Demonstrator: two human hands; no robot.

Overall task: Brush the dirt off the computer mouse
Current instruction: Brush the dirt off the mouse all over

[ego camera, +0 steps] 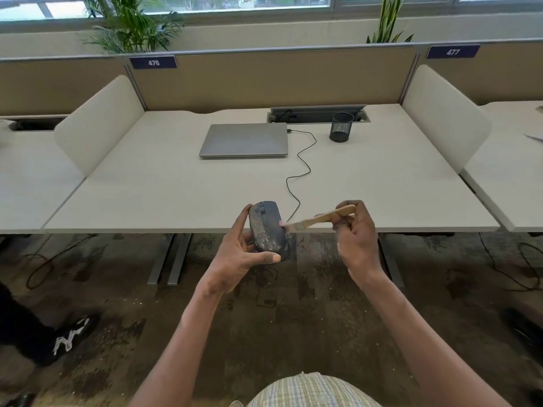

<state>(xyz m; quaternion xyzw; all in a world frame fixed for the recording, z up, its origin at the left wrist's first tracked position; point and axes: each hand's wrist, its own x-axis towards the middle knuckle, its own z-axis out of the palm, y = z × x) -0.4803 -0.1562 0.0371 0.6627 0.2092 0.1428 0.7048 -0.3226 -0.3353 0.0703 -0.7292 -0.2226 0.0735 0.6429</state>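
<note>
Two hands work in front of the bench point(147, 183); left hand point(239, 254) grips the dusty mouse point(266, 227) held at the bench's front edge; right hand point(354, 230) pinches the wooden brush point(320, 218), its bristles touching the mouse's right side.

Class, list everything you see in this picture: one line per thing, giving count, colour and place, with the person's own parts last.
computer mouse: one, dark grey with pale dirt, held before the desk's near edge
brush: one, wooden handle, bristles at the mouse's right side
laptop: one, silver, closed, far centre of desk
cable: one, black, from the laptop toward the mouse
pen cup: one, black mesh, right of the laptop
desk: one, off-white
plants: two, green, behind the partition
left hand: one, grips the mouse
right hand: one, pinches the brush handle
</note>
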